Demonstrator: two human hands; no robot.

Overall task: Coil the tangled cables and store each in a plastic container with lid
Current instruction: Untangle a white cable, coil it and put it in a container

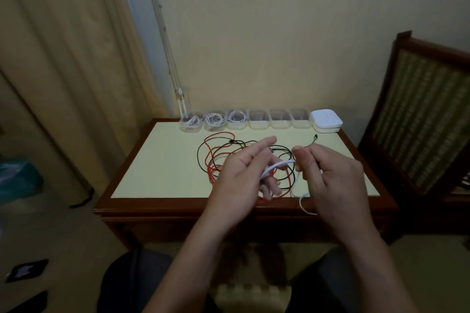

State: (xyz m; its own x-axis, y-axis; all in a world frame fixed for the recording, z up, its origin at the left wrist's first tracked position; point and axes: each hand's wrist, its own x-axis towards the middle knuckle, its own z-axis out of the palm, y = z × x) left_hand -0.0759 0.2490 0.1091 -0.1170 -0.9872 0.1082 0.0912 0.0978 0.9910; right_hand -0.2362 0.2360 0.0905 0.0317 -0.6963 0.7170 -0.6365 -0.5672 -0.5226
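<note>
A white cable (277, 165) stretches between my two hands above the table. My left hand (241, 175) holds it looped round its lower fingers, with the index finger stretched out. My right hand (328, 173) pinches the cable near its thumb, and the slack drops to the table's front edge (304, 201). Under my hands a red cable (212, 160) and a black cable (203, 146) lie tangled together. Along the back stand several clear containers (258, 119); the three on the left each hold a coiled white cable (215, 119).
A stack of white lids (326, 121) sits at the back right of the table (157, 160). A wooden chair (419, 114) stands to the right and a curtain hangs on the left. My knees show below the table's front edge.
</note>
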